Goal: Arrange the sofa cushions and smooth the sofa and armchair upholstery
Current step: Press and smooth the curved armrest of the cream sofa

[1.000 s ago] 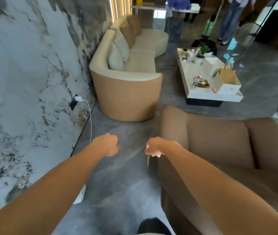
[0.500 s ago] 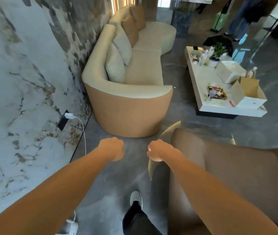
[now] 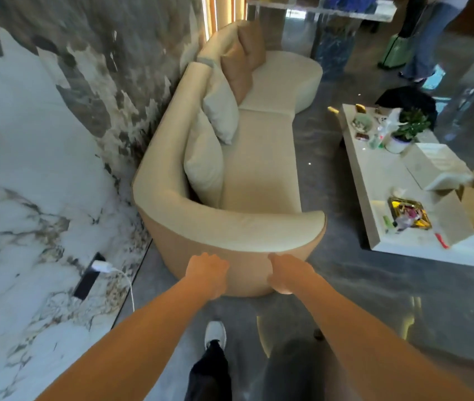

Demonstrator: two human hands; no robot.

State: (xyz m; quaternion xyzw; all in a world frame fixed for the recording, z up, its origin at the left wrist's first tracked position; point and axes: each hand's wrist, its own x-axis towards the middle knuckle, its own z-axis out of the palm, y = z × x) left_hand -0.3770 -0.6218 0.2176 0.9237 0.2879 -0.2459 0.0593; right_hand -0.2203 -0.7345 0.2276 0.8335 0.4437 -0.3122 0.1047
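Fingers (image 3: 215,263) of both hands curled closed (holding nothing) before the cream sofa (image 3: 259,169) along a marble wall (image 3: 42,140).

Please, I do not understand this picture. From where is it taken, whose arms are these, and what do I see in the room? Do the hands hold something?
There is no machine here. The camera sits on a person's head and looks forward and down, so the two bare arms are that person's own.

The left hand and right hand reach toward the near curved end of a cream sofa. Both hands look loosely closed and hold nothing.

Along the sofa back lean two cream cushions and, farther away, two tan cushions.

To the right is a low white table with a potted plant, boxes and small items. On the left, a marble wall has a plugged-in charger.
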